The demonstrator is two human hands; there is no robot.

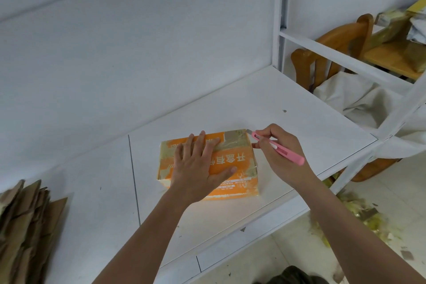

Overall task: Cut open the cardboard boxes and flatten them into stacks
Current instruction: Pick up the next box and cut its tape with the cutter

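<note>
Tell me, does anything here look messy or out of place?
Yes. Yellowish torn tape and paper scraps lie scattered on the tiled floor right of the white table, like cutting waste. The orange cardboard box looks intact.

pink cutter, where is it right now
In the head view, the pink cutter is gripped in the right hand, blade tip at the far right corner of the orange box.

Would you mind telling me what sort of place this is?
Probably a parcel-sorting or storage room: white metal shelving, a stack of flattened cardboard on the white table, and packaging scraps on the floor.
</note>
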